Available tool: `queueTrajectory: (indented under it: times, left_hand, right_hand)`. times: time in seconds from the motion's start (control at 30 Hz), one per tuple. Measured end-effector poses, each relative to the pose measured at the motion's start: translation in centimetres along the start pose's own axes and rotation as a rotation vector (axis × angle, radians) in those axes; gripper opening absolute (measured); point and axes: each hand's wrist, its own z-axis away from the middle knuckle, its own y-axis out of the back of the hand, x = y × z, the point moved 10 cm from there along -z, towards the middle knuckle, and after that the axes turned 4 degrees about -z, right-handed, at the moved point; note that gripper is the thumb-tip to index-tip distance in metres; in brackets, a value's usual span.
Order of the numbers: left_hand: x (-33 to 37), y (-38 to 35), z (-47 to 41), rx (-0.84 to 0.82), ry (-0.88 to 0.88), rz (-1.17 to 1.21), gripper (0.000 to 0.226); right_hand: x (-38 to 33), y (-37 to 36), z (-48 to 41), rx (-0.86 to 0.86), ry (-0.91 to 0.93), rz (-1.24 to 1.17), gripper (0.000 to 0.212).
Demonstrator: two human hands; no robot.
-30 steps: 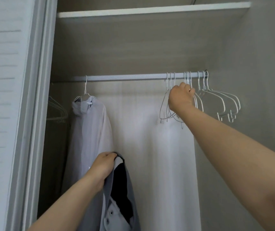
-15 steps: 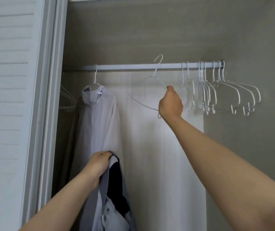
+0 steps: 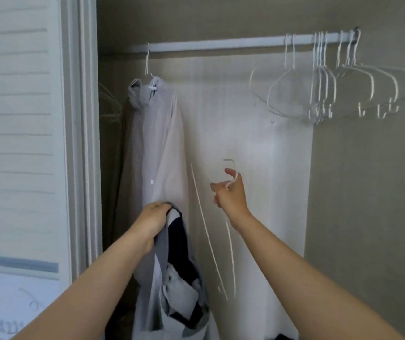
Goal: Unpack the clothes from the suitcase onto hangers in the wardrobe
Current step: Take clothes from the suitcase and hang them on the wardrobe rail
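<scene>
A person's left hand (image 3: 156,219) grips a grey garment (image 3: 151,290) by the collar, low in the wardrobe (image 3: 368,192) centre; the right hand (image 3: 230,193) pinches the neck of a white wire hanger (image 3: 208,229), tipped on end just right of it. Best approach: feed one hanger arm into the neck opening, then the other, w/ collar held wide. Behind, a pale shirt (image 3: 157,133) hangs on the rail (image 3: 221,44) at left, spare hangers (image 3: 331,94) far right

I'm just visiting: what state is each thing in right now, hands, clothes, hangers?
left hand, gripping the grey garment at its top edge.
right hand, holding the white hanger near its hook.
grey garment, dangling, not on a hanger.
white hanger, off the rail, hanging tilted, bare.
pale shirt, hung on the rail by a hanger.
spare hangers, empty, bunched at the rail's right end.
</scene>
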Motion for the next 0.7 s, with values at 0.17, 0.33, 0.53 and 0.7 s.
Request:
queueTrajectory:
  times: [0.17,0.33,0.53,0.7]
  left_hand:
    - [-2.3,-0.7,0.2,-0.021,0.037,-0.036,0.024]
    - [-5.0,-1.7,0.6,-0.048,0.05,-0.056,0.024]
    - [-10.5,-1.7,1.0,-0.008,0.05,-0.171,0.023]
    - [-17.1,-2.2,1.8,0.039,0.145,-0.157,0.026]
  right_hand:
    - [4.2,2.3,2.6,0.02,-0.106,-0.012,0.032]
    - [5.8,4.9,7.5,-0.09,-0.161,0.067,0.04]
    - [8.8,9.7,13.7,-0.091,-0.285,0.038,0.015]
    - [11.3,13.9,18.4,-0.078,-0.329,0.054,0.008]
